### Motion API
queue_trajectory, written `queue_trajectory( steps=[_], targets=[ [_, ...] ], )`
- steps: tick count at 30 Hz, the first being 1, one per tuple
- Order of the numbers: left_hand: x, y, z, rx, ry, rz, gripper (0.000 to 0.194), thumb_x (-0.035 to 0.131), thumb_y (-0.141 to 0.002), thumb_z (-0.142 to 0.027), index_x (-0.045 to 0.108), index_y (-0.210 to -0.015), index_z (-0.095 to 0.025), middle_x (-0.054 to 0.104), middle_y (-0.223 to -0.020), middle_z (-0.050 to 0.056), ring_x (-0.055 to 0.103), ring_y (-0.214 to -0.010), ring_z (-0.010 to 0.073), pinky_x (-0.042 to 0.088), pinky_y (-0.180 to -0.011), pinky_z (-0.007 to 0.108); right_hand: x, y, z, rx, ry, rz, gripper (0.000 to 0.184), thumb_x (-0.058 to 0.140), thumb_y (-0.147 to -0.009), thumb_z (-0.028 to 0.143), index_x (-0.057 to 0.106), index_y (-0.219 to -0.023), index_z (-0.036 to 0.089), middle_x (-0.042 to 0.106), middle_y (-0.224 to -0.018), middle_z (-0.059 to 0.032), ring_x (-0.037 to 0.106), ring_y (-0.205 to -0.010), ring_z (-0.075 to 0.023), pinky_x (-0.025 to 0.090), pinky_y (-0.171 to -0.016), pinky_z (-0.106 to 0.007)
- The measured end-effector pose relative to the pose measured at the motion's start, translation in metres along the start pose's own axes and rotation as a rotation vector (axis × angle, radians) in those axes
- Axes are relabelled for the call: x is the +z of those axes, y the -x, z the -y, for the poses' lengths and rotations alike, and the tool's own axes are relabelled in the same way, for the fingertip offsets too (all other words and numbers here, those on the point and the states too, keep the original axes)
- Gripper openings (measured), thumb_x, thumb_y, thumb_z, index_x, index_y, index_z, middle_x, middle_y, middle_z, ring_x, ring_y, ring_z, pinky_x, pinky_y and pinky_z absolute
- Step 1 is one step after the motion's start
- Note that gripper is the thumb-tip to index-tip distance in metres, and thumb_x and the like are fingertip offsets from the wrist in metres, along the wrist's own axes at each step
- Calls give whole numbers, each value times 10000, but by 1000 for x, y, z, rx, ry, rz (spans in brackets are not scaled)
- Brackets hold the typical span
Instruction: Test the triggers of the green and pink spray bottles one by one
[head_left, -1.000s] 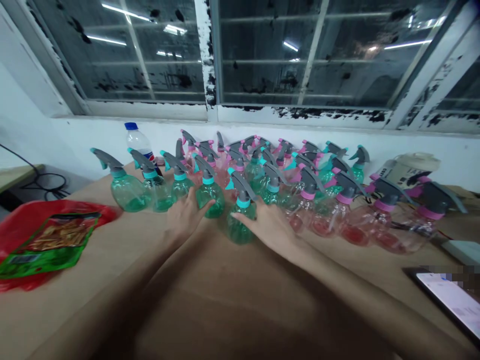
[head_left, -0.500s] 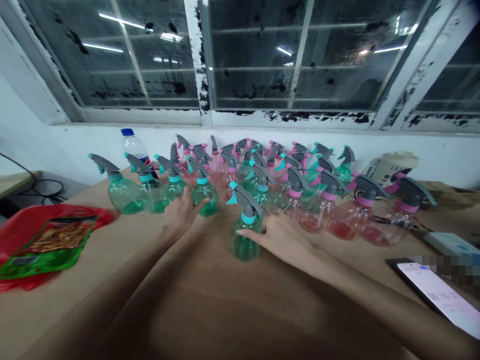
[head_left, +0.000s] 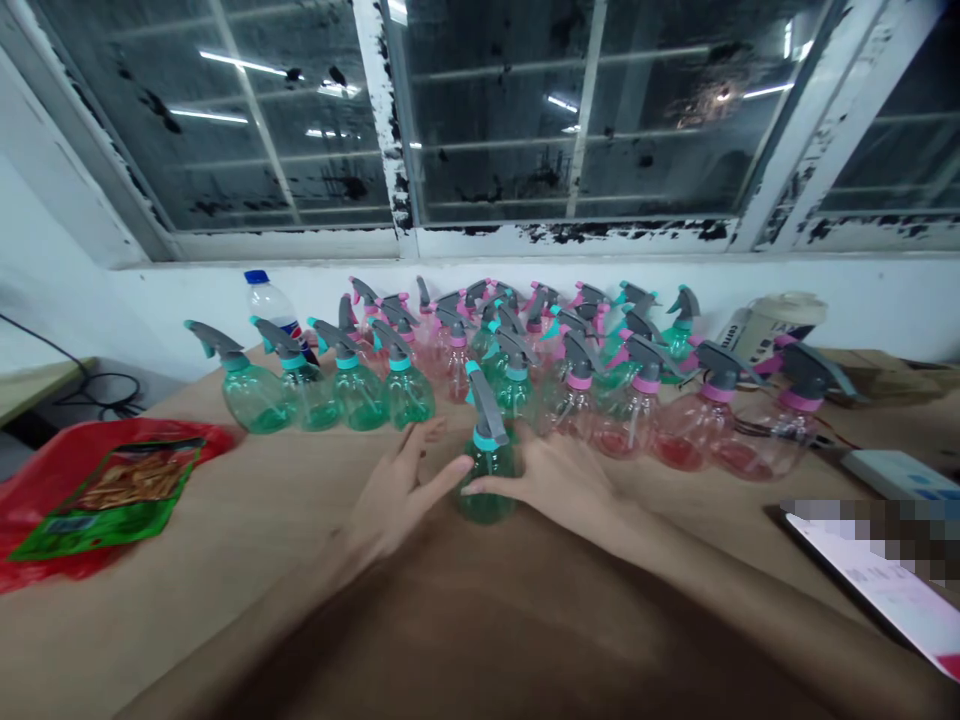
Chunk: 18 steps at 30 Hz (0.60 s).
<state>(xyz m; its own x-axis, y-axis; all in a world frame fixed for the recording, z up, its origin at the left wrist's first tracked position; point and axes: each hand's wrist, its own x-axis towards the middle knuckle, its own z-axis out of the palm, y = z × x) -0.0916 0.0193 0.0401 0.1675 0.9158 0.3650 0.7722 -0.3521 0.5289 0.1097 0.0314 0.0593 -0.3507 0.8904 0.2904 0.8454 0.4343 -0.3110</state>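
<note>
A green spray bottle with a grey trigger head and turquoise collar stands upright on the table in front of me. My right hand wraps round it from the right, thumb across its front and the other fingers behind. On its left side is my left hand, fingers spread and thumb tip close to the bottle; whether it touches I cannot tell. Just behind my left hand stands a row of green spray bottles. Pink spray bottles form a row beyond my right hand.
More spray bottles crowd against the wall below the window. A capped drink bottle stands at back left, a red bag with a snack packet at left. A phone, a white box and a pale container are at right.
My left hand has moved right and nearer, away from the green row to the held bottle's side. The bottle has turned slightly in my right hand.
</note>
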Motion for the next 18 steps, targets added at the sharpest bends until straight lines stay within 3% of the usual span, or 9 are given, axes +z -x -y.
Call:
queue_trajectory(
  steps=[2,5,11,15,18],
  targets=[
    [3,-2,-13,24,82,58,569,530,-824,-511,358,-1301,-253,472,-1314,67,469,-1179,253,395,-956,416,-1,8,-4,-13,-29,16,700,444,-677,752,593,-1012,157,687,-647,-101,636,-560,-279,345,-455,-317],
    [8,-11,-27,33,145,93,712,623,-761,-496,297,-1346,-255,467,-1319,87,460,-1187,288,381,-959,468,-2,23,-6,-25,-94,33,606,521,-663,713,585,-932,174,673,-630,-61,621,-541,-230,356,-458,-297],
    [19,-23,-34,57,267,64,676,646,-758,-442,351,-1334,-248,574,-1170,71,558,-1048,277,430,-889,468,-4,37,-12,-19,-133,103,469,548,-720,633,568,-840,180,679,-634,-37,624,-550,-224,374,-473,-314],
    [18,-23,-35,48,292,74,634,649,-755,-415,391,-1306,-237,589,-1139,70,567,-1025,278,435,-878,469,-2,37,-23,5,-221,115,468,561,-722,617,584,-894,182,685,-713,-38,641,-652,-231,439,-540,-337],
    [13,-18,-29,54,307,136,662,642,-763,-408,355,-1334,-236,557,-1207,91,535,-1085,293,405,-917,490,-5,36,-34,23,-291,67,561,557,-701,645,567,-1044,201,679,-899,-60,633,-820,-259,477,-675,-389]
  ],
)
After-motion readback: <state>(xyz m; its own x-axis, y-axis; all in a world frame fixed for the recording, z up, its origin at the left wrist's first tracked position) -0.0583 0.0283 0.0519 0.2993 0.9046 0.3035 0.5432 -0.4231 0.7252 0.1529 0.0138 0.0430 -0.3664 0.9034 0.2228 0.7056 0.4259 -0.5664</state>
